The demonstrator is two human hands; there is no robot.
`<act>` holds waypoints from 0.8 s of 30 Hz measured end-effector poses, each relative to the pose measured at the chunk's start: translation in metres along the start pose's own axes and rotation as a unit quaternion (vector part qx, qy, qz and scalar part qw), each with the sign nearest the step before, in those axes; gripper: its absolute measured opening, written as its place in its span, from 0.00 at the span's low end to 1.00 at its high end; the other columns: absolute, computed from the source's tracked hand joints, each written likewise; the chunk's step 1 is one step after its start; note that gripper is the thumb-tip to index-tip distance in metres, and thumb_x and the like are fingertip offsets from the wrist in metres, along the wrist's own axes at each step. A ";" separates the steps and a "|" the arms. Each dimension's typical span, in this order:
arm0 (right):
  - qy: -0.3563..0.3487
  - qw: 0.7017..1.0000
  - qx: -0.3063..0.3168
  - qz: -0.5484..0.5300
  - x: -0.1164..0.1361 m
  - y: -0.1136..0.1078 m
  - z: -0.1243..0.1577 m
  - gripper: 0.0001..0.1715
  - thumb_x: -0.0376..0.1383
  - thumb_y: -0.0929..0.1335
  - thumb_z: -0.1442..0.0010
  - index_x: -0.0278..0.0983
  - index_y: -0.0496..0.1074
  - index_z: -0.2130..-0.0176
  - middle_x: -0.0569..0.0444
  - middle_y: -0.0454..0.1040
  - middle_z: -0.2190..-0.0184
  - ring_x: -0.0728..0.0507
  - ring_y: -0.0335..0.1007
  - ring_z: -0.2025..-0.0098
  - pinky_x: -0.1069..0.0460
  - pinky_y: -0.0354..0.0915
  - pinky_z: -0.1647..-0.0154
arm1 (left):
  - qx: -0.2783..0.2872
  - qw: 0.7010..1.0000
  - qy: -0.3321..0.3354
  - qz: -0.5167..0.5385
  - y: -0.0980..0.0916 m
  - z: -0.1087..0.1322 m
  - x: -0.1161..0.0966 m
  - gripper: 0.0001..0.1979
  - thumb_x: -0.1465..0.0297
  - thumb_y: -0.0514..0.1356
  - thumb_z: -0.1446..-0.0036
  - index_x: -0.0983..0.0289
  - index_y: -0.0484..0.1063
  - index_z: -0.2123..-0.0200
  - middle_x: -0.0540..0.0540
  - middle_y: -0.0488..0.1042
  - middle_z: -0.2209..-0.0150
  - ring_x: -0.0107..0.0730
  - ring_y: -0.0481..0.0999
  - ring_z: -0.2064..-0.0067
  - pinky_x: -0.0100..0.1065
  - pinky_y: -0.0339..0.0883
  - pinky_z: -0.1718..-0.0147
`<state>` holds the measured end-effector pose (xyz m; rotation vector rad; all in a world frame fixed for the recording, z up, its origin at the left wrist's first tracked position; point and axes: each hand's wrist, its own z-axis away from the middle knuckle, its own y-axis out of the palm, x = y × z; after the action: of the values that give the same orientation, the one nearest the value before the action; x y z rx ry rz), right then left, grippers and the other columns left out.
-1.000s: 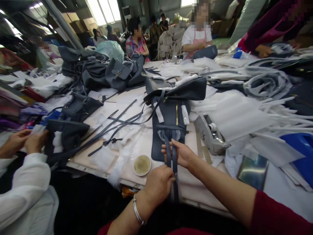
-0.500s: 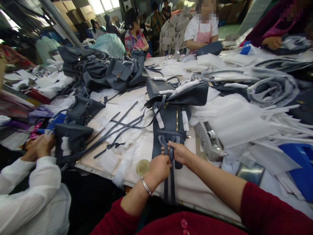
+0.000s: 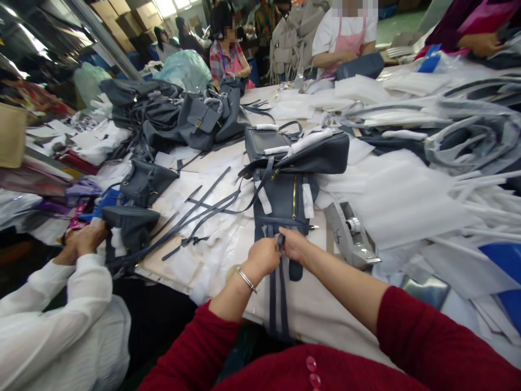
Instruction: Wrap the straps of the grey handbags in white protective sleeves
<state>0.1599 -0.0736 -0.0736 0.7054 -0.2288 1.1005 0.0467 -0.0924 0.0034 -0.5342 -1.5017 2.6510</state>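
Smooth, flat straps (image 3: 272, 296) hang over the near edge of the bench (image 3: 321, 307). Above, the left hand (image 3: 264, 254) and right hand (image 3: 293, 244) meet, closer together than a second ago, fingers pinching the straps; overlap hides the exact grip. The bowl (image 3: 232, 271), whole in view before, is nearly hidden by the left arm. Beyond lies the leathery bag (image 3: 279, 198), its far end covered by another bag (image 3: 325, 152).

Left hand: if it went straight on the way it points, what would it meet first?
Past the dark strap between them, the left hand would probably meet the right hand first, close ahead; depth leaves unclear whether they already touch.
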 end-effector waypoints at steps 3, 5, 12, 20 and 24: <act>-0.043 0.997 -0.002 0.064 -0.002 -0.006 0.008 0.19 0.43 0.61 0.34 0.39 0.59 0.75 0.65 0.55 0.87 0.51 0.53 0.86 0.55 0.58 0.80 | 0.003 1.000 -0.001 0.005 -0.005 -0.019 -0.001 0.06 0.69 0.60 0.47 0.63 0.77 0.67 0.59 0.80 0.66 0.41 0.78 0.63 0.35 0.68 0.65; -0.083 0.988 0.002 0.127 -0.008 -0.014 0.018 0.17 0.42 0.62 0.35 0.39 0.61 0.75 0.65 0.56 0.86 0.51 0.53 0.85 0.55 0.58 0.79 | 0.006 1.000 0.010 0.012 -0.008 -0.032 0.001 0.06 0.71 0.60 0.48 0.63 0.78 0.69 0.59 0.80 0.67 0.40 0.78 0.64 0.34 0.67 0.65; -0.248 0.877 -0.033 0.409 -0.008 -0.035 0.035 0.08 0.32 0.67 0.43 0.37 0.74 0.61 0.53 0.75 0.69 0.44 0.70 0.63 0.51 0.63 0.59 | 0.026 0.997 0.052 0.048 -0.004 -0.064 0.014 0.05 0.72 0.62 0.52 0.65 0.79 0.73 0.55 0.79 0.73 0.33 0.75 0.70 0.30 0.65 0.68; -0.282 0.719 -0.041 0.634 0.006 -0.039 0.034 0.11 0.32 0.64 0.40 0.37 0.77 0.64 0.48 0.76 0.62 0.42 0.71 0.57 0.50 0.60 0.54 | 0.031 0.991 0.091 0.088 0.006 -0.056 0.027 0.07 0.71 0.62 0.49 0.64 0.79 0.67 0.52 0.80 0.69 0.31 0.76 0.67 0.28 0.67 0.67; -0.279 0.659 -0.063 0.696 0.010 -0.041 0.035 0.14 0.34 0.62 0.37 0.37 0.76 0.62 0.46 0.76 0.59 0.41 0.72 0.56 0.50 0.61 0.56 | 0.007 0.993 0.083 0.082 0.003 -0.049 0.038 0.15 0.75 0.60 0.49 0.63 0.77 0.57 0.52 0.81 0.65 0.31 0.78 0.64 0.28 0.69 0.62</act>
<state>0.2059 -0.0990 -0.0585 0.6736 -1.5739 2.2540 0.0272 -0.0456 -0.0324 -0.8876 -1.4488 2.6531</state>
